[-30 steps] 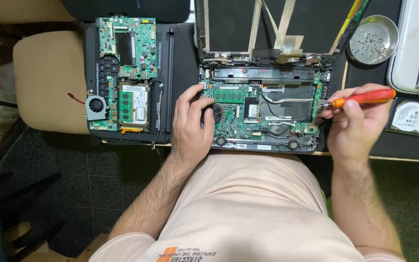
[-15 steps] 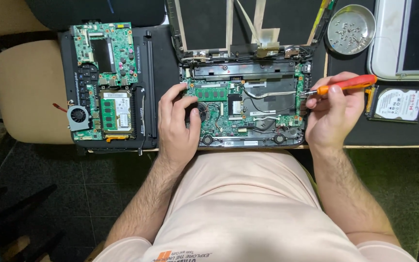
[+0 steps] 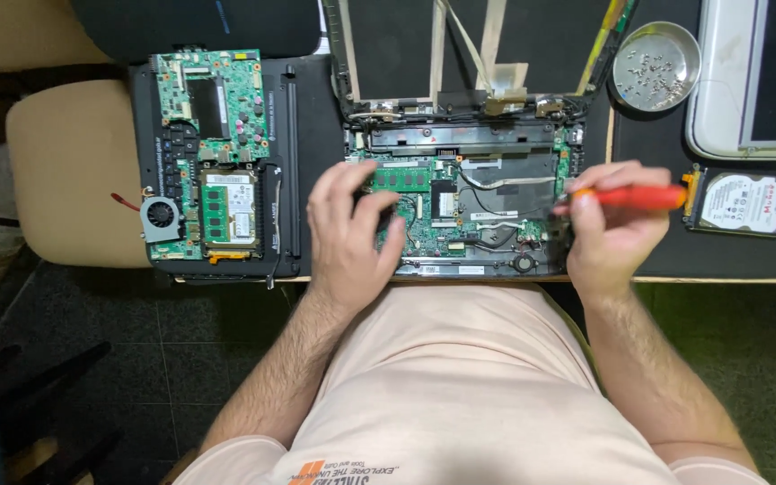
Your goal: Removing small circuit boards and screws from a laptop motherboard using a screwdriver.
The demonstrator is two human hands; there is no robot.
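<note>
Here, left hand flat on the open laptop's green board, fingers loosely spread, right hand gripping an orange screwdriver, tip maybe touching the board, small metal bowl of screws nearby on the desk

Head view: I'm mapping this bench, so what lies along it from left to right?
Cooling fan → spare green board → left hand → right hand with orange screwdriver → hard drive.

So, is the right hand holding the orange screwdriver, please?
Yes, the right hand grips the orange screwdriver over the opened laptop.
</note>
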